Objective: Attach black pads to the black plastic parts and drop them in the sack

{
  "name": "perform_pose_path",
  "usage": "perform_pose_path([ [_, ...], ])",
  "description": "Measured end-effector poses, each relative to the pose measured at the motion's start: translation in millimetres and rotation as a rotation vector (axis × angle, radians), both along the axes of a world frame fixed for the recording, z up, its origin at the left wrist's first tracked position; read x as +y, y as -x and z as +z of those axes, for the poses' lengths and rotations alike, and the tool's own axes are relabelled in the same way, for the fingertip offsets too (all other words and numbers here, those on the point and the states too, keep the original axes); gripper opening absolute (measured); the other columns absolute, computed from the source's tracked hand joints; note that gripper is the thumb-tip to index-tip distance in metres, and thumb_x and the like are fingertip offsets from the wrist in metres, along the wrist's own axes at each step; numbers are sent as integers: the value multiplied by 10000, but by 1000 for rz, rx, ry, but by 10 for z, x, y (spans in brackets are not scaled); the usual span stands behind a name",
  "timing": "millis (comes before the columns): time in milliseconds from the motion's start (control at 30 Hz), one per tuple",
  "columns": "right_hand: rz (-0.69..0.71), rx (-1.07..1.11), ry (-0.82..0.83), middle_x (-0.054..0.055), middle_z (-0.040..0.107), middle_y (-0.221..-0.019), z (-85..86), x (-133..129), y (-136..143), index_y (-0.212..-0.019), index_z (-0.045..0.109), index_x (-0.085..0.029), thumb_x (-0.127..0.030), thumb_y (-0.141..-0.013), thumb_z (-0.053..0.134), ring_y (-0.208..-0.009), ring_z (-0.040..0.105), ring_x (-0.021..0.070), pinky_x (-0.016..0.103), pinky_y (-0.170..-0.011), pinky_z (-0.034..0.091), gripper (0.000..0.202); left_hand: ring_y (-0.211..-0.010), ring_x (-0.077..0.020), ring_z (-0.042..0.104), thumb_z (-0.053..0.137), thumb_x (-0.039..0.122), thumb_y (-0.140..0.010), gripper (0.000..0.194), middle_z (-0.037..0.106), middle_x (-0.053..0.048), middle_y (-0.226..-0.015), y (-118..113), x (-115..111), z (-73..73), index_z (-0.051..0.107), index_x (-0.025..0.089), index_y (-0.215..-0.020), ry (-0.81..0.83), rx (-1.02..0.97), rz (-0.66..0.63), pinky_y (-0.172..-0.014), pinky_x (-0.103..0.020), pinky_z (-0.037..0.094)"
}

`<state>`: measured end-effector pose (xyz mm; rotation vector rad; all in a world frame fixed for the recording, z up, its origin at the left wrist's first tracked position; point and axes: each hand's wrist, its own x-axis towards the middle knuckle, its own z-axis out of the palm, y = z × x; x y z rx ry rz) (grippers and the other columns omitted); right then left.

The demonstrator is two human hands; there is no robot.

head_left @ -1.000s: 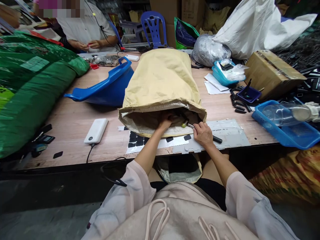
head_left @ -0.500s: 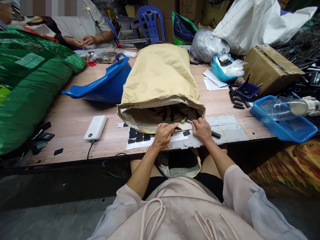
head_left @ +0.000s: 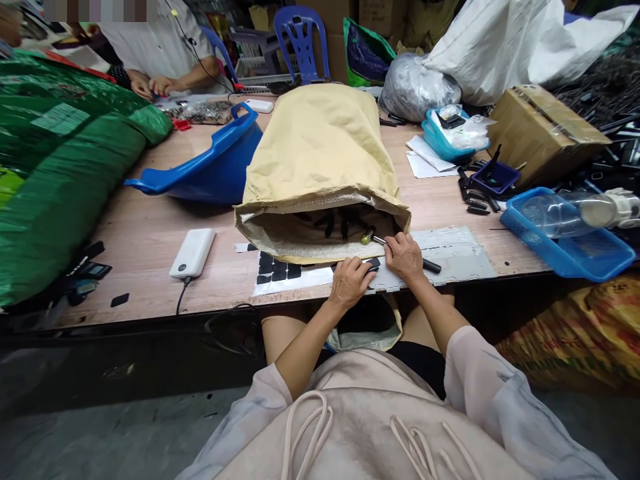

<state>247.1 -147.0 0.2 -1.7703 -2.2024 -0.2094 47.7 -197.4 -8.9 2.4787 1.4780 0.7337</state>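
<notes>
My right hand (head_left: 406, 257) is closed around a small hammer (head_left: 431, 267) with a black grip, a thin metal shaft and a brassy head. The head points left, by the lower lip of a yellow sack (head_left: 320, 147). Dark pieces (head_left: 345, 223) lie inside the sack's open mouth. My left hand (head_left: 350, 281) pinches a small black part (head_left: 373, 265) at the table edge; its exact kind is unclear. Beneath the hands are a grey board (head_left: 457, 253) and a white sheet with rounded black pads (head_left: 277, 268). On my lap, an open bag (head_left: 367, 341) gapes below the edge.
To the left are a white power bank (head_left: 192, 253) with a cable, a blue basin (head_left: 210, 167) and a green sack (head_left: 65, 187). Rightward stand a blue basket (head_left: 570, 257) holding a clear bottle and a cardboard box (head_left: 545, 137). A co-worker's hands (head_left: 155, 87) are across the table.
My left hand has moved right and slightly toward me along the table edge, with the black part now at its fingertips. My right hand stays on the hammer, almost unmoved.
</notes>
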Motion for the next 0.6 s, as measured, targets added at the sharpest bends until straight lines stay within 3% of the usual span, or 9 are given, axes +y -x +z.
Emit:
perform_pose_path([
  [300,37,47,12,107,623,-1018,-29,20,-64,-1217,718,-231,-335,-1024,498,-986,476,267,356,-791,352,310,-966,-250,615,727,354,-943,193,696,-72,-990,453,189,-82,739,220,-1080,73,-240,-51,-928,-406,506],
  [467,7,126,46,113,645,-992,54,34,-45,-1174,739,-210,-309,-1025,485,-959,517,260,351,-789,389,311,-1000,-246,625,773,317,-905,158,695,-62,-982,449,246,-142,739,212,-1017,106,-287,-36,-961,-406,504],
  [600,19,334,11,101,665,-1044,217,-173,43,-1231,709,-221,-348,-1067,405,-962,589,236,330,-819,450,368,-990,-242,628,772,307,-905,153,685,-63,-971,429,258,-144,756,209,-1021,121,-294,-25,-950,-399,515],
])
